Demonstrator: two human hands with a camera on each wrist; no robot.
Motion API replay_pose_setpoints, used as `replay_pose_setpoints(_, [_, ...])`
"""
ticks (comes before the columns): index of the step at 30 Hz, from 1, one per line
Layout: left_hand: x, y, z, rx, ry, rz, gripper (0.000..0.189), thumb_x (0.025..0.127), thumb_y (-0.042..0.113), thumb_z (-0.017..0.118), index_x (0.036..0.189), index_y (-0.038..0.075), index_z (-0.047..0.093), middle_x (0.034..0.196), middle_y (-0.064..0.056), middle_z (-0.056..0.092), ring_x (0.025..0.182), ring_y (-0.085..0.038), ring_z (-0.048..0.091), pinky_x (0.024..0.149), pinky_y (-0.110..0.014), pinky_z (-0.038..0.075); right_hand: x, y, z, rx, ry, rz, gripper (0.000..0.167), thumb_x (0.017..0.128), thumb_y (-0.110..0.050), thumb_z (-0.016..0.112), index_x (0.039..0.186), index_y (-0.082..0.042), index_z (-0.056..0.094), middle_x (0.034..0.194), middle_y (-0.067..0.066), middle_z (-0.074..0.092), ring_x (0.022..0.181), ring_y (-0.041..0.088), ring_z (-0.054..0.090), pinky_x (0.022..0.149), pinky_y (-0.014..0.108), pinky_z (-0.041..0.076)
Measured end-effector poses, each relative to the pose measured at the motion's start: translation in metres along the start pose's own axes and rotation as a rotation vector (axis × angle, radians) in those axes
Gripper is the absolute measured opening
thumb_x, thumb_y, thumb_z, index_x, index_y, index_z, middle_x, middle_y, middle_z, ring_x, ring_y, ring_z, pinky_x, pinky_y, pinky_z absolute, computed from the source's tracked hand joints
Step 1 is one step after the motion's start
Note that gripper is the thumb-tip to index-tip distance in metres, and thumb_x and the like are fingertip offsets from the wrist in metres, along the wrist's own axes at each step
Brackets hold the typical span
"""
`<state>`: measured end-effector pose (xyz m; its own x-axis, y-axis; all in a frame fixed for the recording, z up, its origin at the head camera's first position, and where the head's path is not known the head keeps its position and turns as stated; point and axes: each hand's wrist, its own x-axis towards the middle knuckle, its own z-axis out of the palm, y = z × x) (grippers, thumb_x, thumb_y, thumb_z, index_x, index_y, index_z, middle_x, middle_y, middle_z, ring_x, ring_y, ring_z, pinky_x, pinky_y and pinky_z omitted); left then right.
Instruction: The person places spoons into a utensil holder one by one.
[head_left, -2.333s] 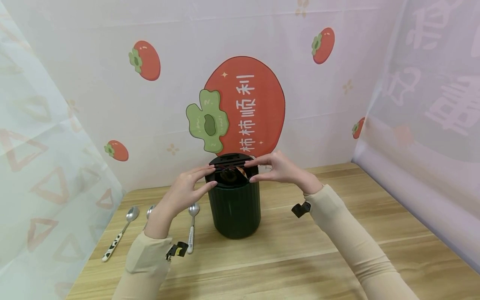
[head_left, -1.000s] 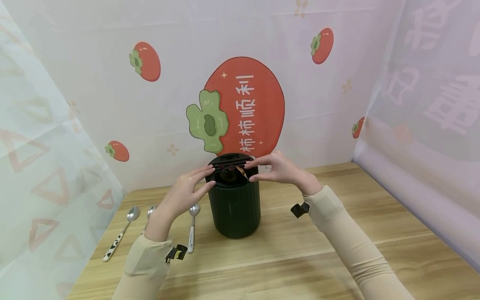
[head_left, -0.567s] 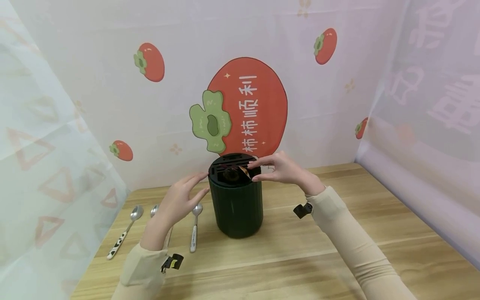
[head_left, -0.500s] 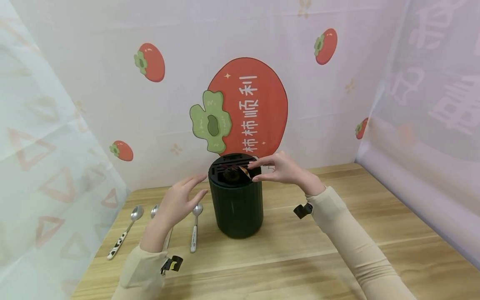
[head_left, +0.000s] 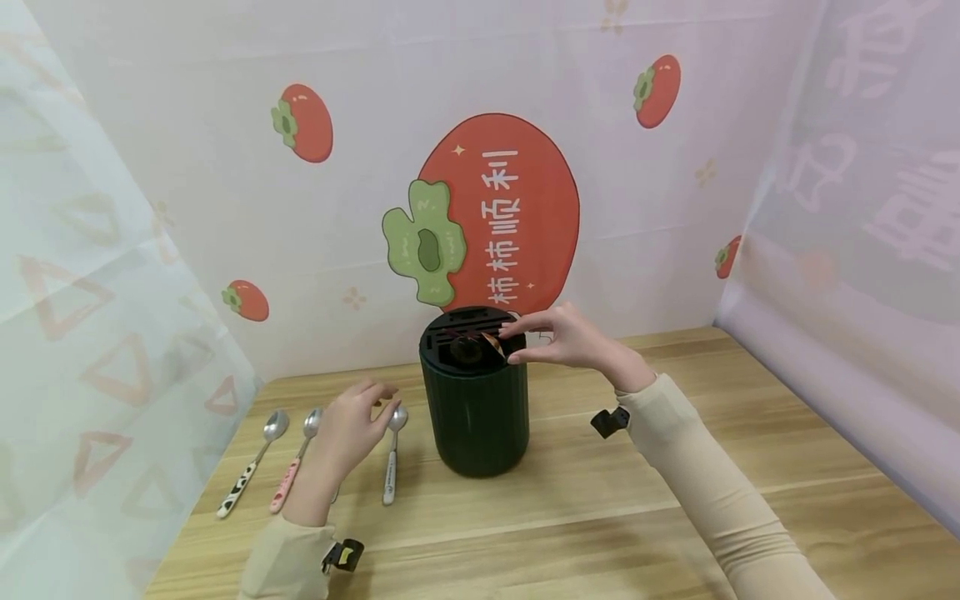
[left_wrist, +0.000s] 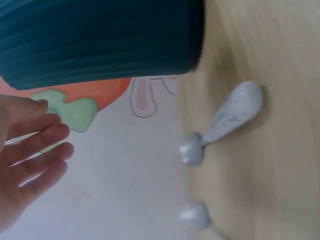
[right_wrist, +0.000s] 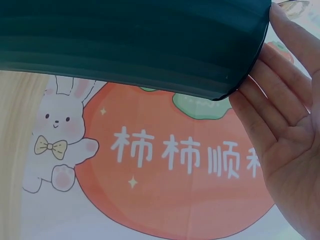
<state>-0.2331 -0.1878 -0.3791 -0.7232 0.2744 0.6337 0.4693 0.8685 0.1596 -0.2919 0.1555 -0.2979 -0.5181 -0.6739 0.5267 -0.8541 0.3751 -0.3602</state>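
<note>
A dark green ribbed utensil holder point(head_left: 480, 425) with a black slotted top stands upright on the wooden table. Inside its opening shows a shiny gold-brown piece point(head_left: 492, 342) of unclear kind. My right hand point(head_left: 564, 335) touches the holder's right rim, its extended fingers and thumb to either side of the edge. My left hand point(head_left: 354, 429) is left of the holder, apart from it and above the spoons, fingers loosely bent and holding nothing. Nearest it lie a spoon with a lettered white handle point(head_left: 390, 475) and another spoon mostly hidden under the hand and wrist.
Farther left lie a pink-handled spoon point(head_left: 287, 483) and a cow-patterned spoon point(head_left: 242, 486), bowls toward the back. Behind the table point(head_left: 600, 500) hangs a cloth point(head_left: 360, 208) printed with persimmons; more cloth closes off both sides.
My left hand has let go of the holder's left rim and moved down and left over the spoons, uncovering the pink handle. The right hand stays at the rim.
</note>
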Motion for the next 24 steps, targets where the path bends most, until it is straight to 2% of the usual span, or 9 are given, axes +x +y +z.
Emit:
replay_pose_setpoints(4, [-0.003, -0.003, 0.007, 0.018, -0.039, -0.050, 0.014, 0.083, 0.018, 0.072, 0.094, 0.008, 0.072, 0.090, -0.005, 0.071, 0.073, -0.021, 0.067, 0.057, -0.032, 0.054, 0.000, 0.000, 0.000, -0.001, 0.006, -0.007, 0.034, 0.078, -0.028, 0.078, 0.109, -0.015, 0.072, 0.113, 0.000, 0.070, 0.099, 0.010, 0.066, 0.062, 0.022, 0.043])
replay_pose_setpoints(9, [-0.006, -0.008, 0.017, 0.035, -0.098, -0.144, 0.009, 0.084, 0.018, 0.071, 0.087, 0.011, 0.072, 0.085, -0.004, 0.070, 0.068, -0.016, 0.065, 0.052, -0.028, 0.050, 0.000, 0.001, 0.000, 0.001, 0.011, -0.004, 0.034, 0.078, -0.029, 0.078, 0.109, -0.015, 0.073, 0.112, 0.000, 0.070, 0.100, 0.010, 0.066, 0.062, 0.023, 0.043])
replay_pose_setpoints(16, [-0.009, -0.013, 0.026, 0.020, -0.186, -0.274, 0.011, 0.084, 0.017, 0.069, 0.086, 0.006, 0.071, 0.081, -0.007, 0.071, 0.059, -0.014, 0.059, 0.045, -0.023, 0.042, -0.001, 0.000, 0.001, 0.020, 0.007, 0.015, 0.035, 0.079, -0.030, 0.077, 0.110, -0.015, 0.072, 0.113, 0.000, 0.070, 0.105, 0.012, 0.065, 0.067, 0.023, 0.047])
replay_pose_setpoints(20, [-0.009, -0.016, 0.031, 0.022, -0.235, -0.327, 0.011, 0.084, 0.016, 0.069, 0.085, 0.006, 0.071, 0.079, -0.008, 0.071, 0.056, -0.013, 0.057, 0.045, -0.023, 0.042, -0.001, 0.000, 0.000, 0.019, 0.007, 0.015, 0.035, 0.079, -0.030, 0.077, 0.110, -0.016, 0.072, 0.114, 0.000, 0.070, 0.106, 0.012, 0.064, 0.069, 0.024, 0.047])
replay_pose_setpoints(24, [-0.011, -0.018, 0.036, 0.022, -0.270, -0.347, 0.010, 0.083, 0.015, 0.069, 0.082, 0.006, 0.071, 0.075, -0.008, 0.070, 0.054, -0.013, 0.054, 0.045, -0.023, 0.042, 0.000, 0.001, 0.000, 0.018, 0.009, 0.009, 0.034, 0.079, -0.029, 0.077, 0.110, -0.015, 0.072, 0.114, 0.001, 0.070, 0.106, 0.013, 0.065, 0.070, 0.027, 0.049])
